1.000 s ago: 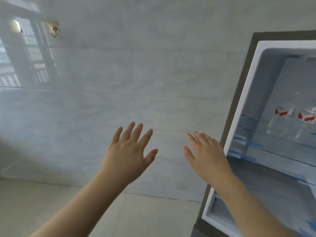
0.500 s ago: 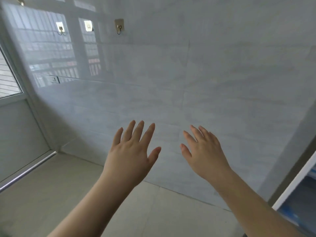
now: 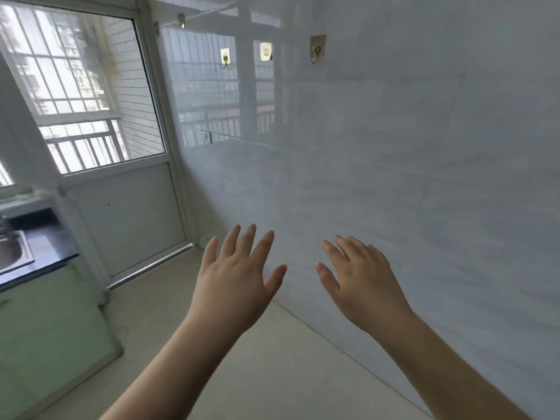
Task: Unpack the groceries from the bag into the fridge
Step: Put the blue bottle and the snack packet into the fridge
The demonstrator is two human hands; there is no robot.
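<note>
My left hand point(image 3: 235, 278) is raised in front of me, palm away, fingers spread, holding nothing. To its right my right hand point(image 3: 362, 281) is held up the same way, fingers apart and empty. Both hover in the air before a glossy pale tiled wall point(image 3: 394, 177). Neither the fridge nor any grocery bag is in view.
A white door with a barred window point(image 3: 100, 116) stands at the back left. A dark counter point(image 3: 45, 253) with a steel sink point(image 3: 12, 253) over pale green cabinets point(image 3: 45, 344) fills the left edge. Hooks point(image 3: 316, 51) hang on the wall. Beige floor point(image 3: 257, 374) lies below.
My view has swung to the left: the open fridge slid out of frame at the right, and the door, counter and sink came in. Both hands stayed raised and empty.
</note>
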